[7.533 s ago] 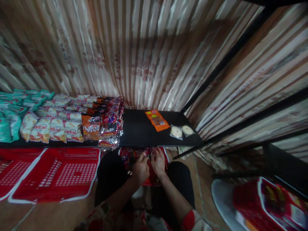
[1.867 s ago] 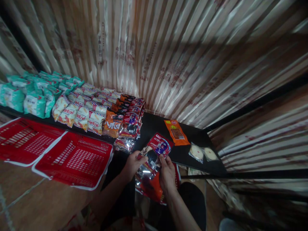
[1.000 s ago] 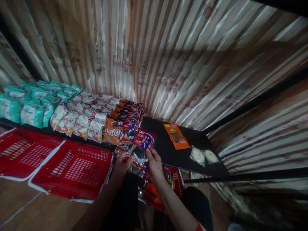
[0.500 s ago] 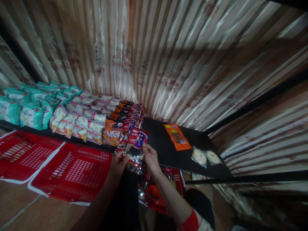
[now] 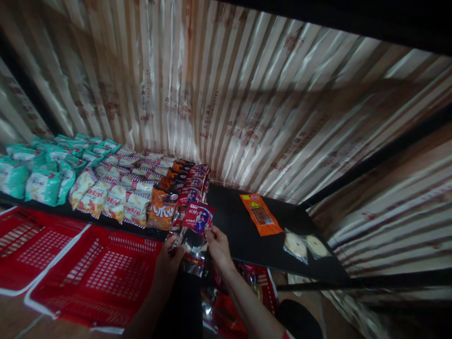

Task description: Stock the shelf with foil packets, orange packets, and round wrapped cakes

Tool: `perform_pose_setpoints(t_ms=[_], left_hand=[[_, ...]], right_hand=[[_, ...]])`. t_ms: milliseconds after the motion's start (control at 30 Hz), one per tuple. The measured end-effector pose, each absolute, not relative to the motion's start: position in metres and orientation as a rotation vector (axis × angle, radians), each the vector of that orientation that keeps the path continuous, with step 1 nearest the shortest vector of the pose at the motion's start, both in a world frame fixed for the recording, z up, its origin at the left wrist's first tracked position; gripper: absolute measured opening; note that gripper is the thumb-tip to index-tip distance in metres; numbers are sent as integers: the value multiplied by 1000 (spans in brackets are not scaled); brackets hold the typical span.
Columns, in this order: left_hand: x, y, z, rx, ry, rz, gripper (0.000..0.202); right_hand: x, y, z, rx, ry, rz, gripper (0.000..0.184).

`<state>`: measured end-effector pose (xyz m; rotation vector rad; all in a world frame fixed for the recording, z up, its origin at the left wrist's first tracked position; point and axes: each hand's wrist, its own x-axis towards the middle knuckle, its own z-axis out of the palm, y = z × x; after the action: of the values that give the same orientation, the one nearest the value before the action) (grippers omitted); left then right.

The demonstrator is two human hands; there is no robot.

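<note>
Basket [image 5: 267,288] partly hidden behind right forearm [image 5: 244,295], contents blurry. Left hand [image 5: 171,256], right hand [image 5: 219,248] pinch red packet [image 5: 198,218] at opposite sides, arms angled inward.

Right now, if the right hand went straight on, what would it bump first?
Past the red snack packet it pinches, the right hand would likely meet the row of matching red packets; depth is unclear.

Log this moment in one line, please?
right hand: pinching red packet | left hand: touching same packet | orange pouch: on black shelf
</note>
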<state>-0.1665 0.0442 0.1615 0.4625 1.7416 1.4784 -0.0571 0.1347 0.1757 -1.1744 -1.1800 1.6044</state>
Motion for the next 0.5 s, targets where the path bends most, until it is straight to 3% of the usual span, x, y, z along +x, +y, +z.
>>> perform_pose_setpoints(t_ms=[133,500], left_hand=[[-169,49,157,450,1772,1557,66],[-175,53,157,514,1704,1563,40]], right_hand=[[-62,140,177,-1173,-1212,1595,33],[-72,150,195,-1247,-1255,1596,38]])
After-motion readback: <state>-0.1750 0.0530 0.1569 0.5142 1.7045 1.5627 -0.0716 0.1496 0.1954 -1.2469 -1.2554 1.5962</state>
